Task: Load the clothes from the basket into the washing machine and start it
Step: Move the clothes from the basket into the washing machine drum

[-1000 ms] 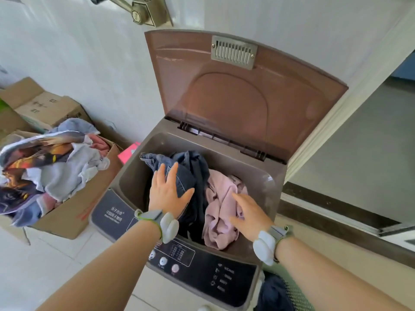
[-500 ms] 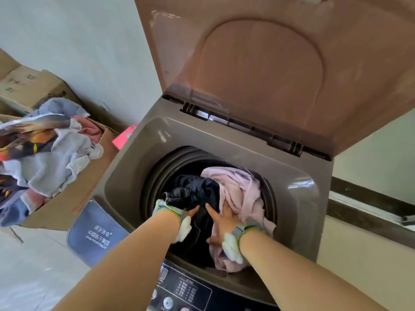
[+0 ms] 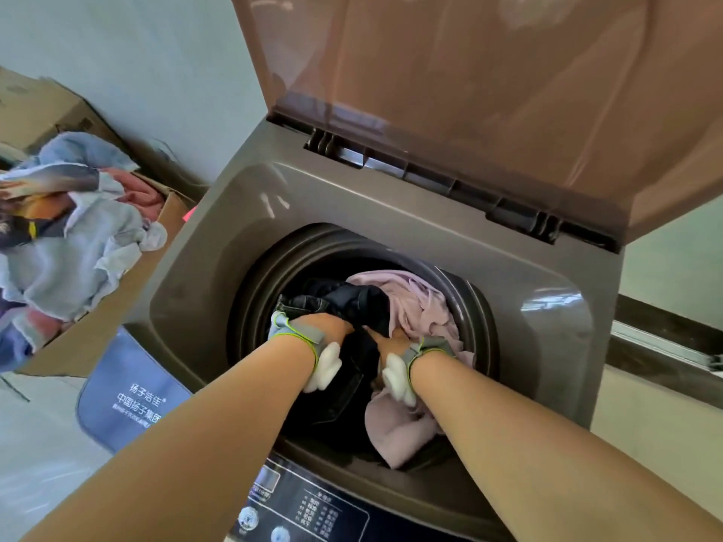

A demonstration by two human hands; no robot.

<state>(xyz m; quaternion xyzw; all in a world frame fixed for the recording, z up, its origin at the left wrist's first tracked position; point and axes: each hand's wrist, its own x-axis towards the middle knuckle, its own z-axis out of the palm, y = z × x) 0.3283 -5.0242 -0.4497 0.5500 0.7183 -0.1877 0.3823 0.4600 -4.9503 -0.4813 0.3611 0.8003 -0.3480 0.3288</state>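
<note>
Both hands are pressed into the drum of the top-loading washing machine [image 3: 391, 213], whose lid [image 3: 469, 91] is raised. The left hand [image 3: 332, 326] is buried in the dark jeans [image 3: 344, 299]; the right hand [image 3: 391, 340] lies between jeans and pink garment [image 3: 418, 303]. Neither grip state can be determined, the fingers being hidden. Further clothes [image 3: 74, 236] are piled in the cardboard box [image 3: 117, 303] to the left.

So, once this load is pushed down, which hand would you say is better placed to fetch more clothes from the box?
Probably the left hand: the cardboard box of clothes stands on the machine's left.
</note>
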